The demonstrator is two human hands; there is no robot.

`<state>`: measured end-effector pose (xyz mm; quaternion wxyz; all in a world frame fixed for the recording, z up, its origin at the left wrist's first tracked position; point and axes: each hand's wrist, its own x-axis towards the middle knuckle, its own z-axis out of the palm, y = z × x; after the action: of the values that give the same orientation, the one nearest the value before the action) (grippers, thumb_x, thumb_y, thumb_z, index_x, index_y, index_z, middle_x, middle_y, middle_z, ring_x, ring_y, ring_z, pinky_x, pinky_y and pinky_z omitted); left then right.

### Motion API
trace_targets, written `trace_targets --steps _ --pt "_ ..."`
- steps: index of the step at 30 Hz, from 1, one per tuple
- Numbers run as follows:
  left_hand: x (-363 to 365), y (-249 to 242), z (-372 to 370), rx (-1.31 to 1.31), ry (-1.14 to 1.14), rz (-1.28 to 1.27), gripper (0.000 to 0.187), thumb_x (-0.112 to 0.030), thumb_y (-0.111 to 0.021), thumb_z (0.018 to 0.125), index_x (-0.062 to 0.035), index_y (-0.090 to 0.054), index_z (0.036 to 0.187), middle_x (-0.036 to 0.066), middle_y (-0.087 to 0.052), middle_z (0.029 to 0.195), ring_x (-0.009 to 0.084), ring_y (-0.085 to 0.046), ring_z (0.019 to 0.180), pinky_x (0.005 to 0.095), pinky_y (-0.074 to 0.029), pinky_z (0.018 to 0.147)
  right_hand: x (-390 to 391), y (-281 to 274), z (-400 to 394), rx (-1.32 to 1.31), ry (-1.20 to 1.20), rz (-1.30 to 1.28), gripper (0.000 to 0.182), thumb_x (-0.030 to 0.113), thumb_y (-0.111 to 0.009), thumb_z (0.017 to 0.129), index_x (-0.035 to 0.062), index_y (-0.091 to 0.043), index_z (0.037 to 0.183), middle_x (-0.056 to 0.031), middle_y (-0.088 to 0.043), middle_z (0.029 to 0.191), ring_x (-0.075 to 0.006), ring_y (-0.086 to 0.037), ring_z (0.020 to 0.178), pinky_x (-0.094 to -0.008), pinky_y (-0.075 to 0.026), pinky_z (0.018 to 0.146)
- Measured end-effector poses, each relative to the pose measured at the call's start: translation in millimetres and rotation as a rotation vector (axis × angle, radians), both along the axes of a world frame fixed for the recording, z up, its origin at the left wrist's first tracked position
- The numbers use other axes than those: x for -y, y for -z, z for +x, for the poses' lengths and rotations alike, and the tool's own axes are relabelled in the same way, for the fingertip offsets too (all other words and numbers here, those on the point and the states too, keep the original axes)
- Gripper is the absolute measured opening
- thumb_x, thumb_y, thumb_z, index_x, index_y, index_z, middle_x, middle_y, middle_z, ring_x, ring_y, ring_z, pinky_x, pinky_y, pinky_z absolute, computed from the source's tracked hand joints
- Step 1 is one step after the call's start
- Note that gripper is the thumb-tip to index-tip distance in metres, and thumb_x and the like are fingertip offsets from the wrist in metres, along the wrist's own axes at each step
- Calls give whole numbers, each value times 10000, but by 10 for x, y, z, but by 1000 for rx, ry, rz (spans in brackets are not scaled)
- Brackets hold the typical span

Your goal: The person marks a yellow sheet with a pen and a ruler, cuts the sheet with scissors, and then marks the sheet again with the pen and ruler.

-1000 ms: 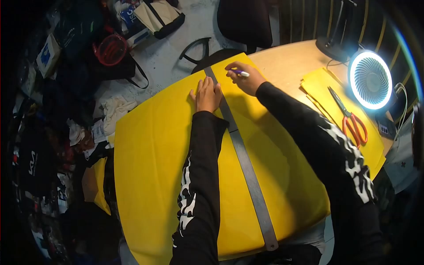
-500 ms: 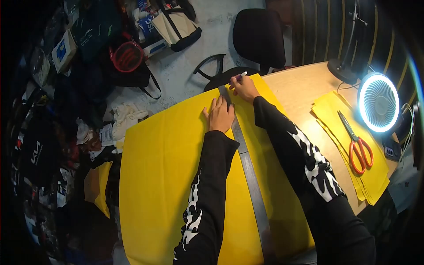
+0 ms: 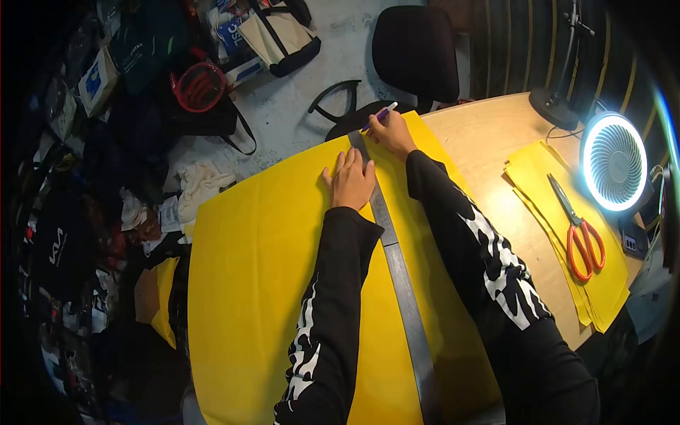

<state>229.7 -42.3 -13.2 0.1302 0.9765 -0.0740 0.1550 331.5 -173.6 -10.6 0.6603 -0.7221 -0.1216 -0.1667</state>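
Note:
A large yellow sheet (image 3: 276, 269) covers much of the table in front of me. Across it runs a long grey metal ruler (image 3: 405, 290), from the far edge down toward my body. My left hand (image 3: 351, 183) lies on the sheet and the ruler with fingers spread, pressing near the ruler's far end. In my right hand (image 3: 394, 134) is a purple pen with a white end (image 3: 387, 110), held close to the far edge of the sheet, just right of the ruler. The pen's tip is hard to make out.
Red-handled scissors (image 3: 582, 241) lie on a stack of yellow pieces (image 3: 538, 177) at the right of the wooden table (image 3: 489, 120). Beside them glows a ring-lit fan (image 3: 613, 163). A black chair (image 3: 414, 53) stands beyond the table; bags and clutter fill the left.
The right hand and pen have shifted slightly, and more of the pen shows, tilted up to the right. The left hand stays on the ruler. The view has moved slightly.

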Motion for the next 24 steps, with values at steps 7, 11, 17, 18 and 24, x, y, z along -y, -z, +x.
trace_targets --steps 7,11,17,18,24 --pt "-3 26 13 11 2 -5 520 -376 -399 936 -46 -451 1335 114 -412 1426 273 -345 1337 602 -171 1038 14 0 -17 -5 -34 -37 262 180 -561 916 -47 -581 787 -112 -661 666 -159 -644 571 -270 -506 545" --pt "-6 70 25 77 12 -9 487 -353 -438 923 -27 -497 1281 107 -472 1373 266 -378 1307 621 -196 1019 25 -2 -35 22 -17 -85 248 180 -562 919 -30 -565 787 -103 -657 667 -147 -638 568 -262 -499 536" --pt "-2 21 18 11 3 0 515 -378 -404 935 -48 -461 1325 119 -421 1417 280 -345 1336 612 -176 1030 19 8 -26 -10 3 -19 298 194 -584 871 -81 -616 761 -143 -671 675 -211 -679 613 -308 -527 594" --pt "-2 23 17 10 2 5 515 -378 -404 935 -48 -461 1326 119 -421 1418 281 -345 1336 612 -176 1030 19 18 -10 -9 1 -25 300 198 -587 867 -80 -616 758 -145 -671 674 -212 -680 615 -309 -528 597" --pt "2 58 26 77 13 -15 472 -345 -447 920 -27 -515 1262 111 -478 1366 264 -380 1305 627 -199 1015 31 14 -16 -33 -1 -46 304 212 -606 841 -73 -611 737 -147 -670 670 -214 -683 622 -310 -531 611"
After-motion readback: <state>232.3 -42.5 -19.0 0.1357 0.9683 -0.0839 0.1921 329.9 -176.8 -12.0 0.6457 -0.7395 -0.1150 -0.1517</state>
